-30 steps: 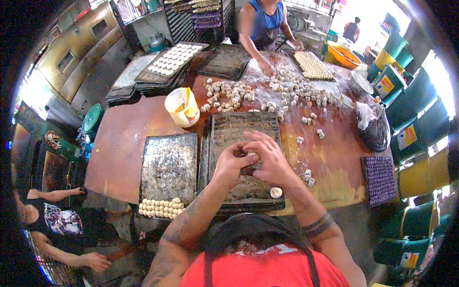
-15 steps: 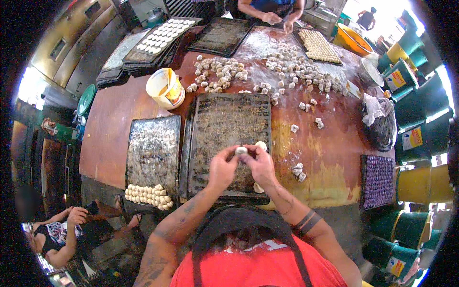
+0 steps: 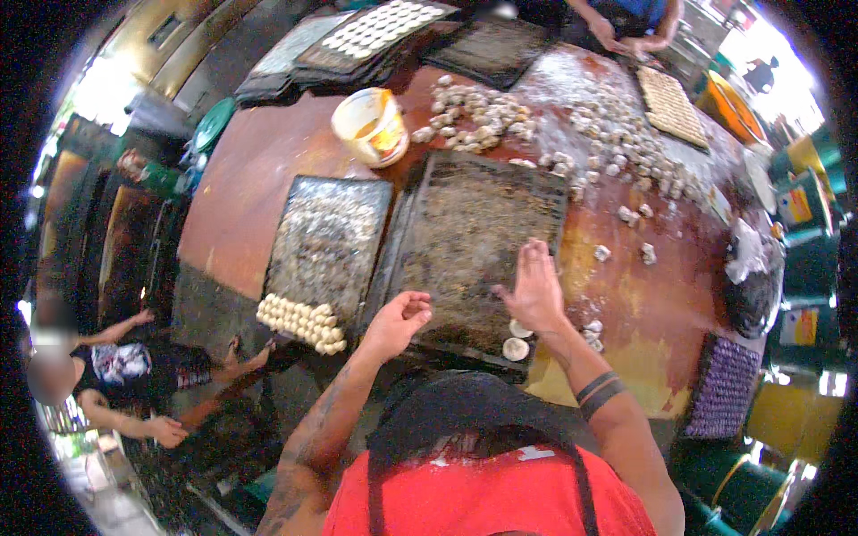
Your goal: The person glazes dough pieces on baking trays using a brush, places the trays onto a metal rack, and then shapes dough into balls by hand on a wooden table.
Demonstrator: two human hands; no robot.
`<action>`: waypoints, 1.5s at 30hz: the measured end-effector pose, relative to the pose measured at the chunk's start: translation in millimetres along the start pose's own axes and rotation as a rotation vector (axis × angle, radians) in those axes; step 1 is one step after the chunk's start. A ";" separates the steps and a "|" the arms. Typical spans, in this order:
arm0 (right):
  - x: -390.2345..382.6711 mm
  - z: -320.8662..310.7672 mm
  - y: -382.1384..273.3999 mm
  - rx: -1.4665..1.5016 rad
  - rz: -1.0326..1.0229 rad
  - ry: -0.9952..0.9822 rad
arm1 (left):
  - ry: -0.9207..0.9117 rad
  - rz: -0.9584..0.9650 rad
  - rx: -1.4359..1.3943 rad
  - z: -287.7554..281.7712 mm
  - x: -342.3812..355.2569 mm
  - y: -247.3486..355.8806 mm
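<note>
My right hand [image 3: 538,288] lies flat, fingers stretched, over the right side of a dark, crumb-strewn baking tray [image 3: 483,223]. What is under its palm is hidden. Just below its wrist, a pale flattened dough round [image 3: 516,348] rests at the tray's near right corner, with another partly covered beside it. Above the tray's near left edge, my left hand [image 3: 399,323] is loosely curled, thumb apart from the fingers, with nothing visible in it. On a second tray [image 3: 331,223] to the left, several cream dough balls [image 3: 302,323] sit in rows at the near end.
Floured lumps [image 3: 626,147] spread across the far table. A white bucket [image 3: 371,129] stands beyond the trays. Stacked trays with dough rounds [image 3: 384,29] are far left; a tray of purple pieces [image 3: 722,386] is at right. A co-worker's hands [image 3: 626,43] work opposite; another person [image 3: 125,366] sits at left.
My hands have parted; the pale dough piece between them is no longer visible there. My right hand has flattened over the tray's right side, my left has drawn back left. The view has shifted and tilted.
</note>
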State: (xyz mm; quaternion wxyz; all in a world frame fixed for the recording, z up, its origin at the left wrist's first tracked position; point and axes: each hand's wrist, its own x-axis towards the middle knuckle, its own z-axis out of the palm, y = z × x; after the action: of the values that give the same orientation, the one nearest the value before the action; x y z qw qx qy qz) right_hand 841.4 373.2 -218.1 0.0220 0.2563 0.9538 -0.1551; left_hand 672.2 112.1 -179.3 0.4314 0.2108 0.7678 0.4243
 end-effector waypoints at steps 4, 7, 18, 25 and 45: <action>26.5 -30.7 66.9 0.403 0.334 0.507 | 0.081 0.029 0.363 -41.1 -37.9 -22.8; 27.1 19.7 188.5 -0.108 0.126 0.740 | 0.379 -0.041 0.711 -94.0 -28.2 -68.3; -68.7 -3.8 66.2 1.979 0.777 0.748 | 0.526 0.066 0.818 -160.8 29.6 -90.6; -34.9 -69.8 -90.9 0.893 0.057 0.470 | -0.032 0.168 -0.226 -6.2 47.5 78.9; -23.8 -79.7 -88.3 1.535 0.238 0.527 | -0.280 0.333 -0.526 36.8 14.1 160.1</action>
State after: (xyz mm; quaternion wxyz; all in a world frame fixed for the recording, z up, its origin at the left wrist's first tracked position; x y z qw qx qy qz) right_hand 821.2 313.8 -114.3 -0.3678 0.3276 0.5225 -0.6960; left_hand 688.7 227.3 -62.5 0.4970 0.2710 0.5206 0.6391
